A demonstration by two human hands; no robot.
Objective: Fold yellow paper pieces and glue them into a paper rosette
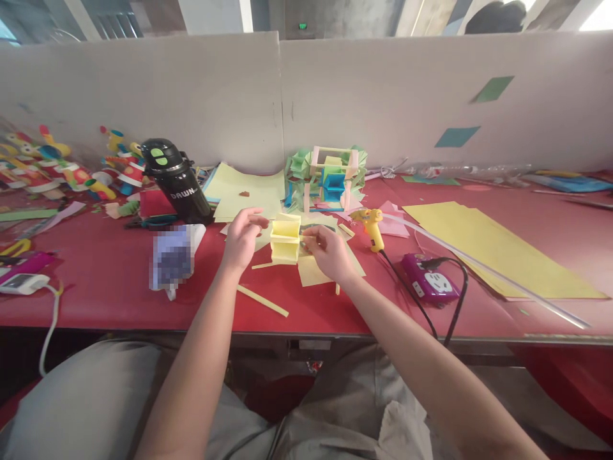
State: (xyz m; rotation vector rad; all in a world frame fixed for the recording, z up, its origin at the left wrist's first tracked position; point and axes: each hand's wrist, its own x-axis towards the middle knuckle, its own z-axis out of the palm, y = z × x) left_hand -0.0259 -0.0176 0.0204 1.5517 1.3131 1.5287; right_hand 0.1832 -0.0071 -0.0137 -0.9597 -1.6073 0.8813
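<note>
Right hand (328, 250): pinches folded paper (286, 240) at right, likely steadying it.
Left hand (244, 235): open, just left of it.

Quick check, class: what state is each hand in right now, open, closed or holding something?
Left hand: open, fingers curved, beside the yellow folded paper piece.
Right hand: closed, pinching that piece at its right side.

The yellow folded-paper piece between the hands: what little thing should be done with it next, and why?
I'd probably bring the left hand in to steady the yellow folded-paper piece: the right hand is at its right side, while the left hand's fingers are open and seem just short of its left side.
</note>
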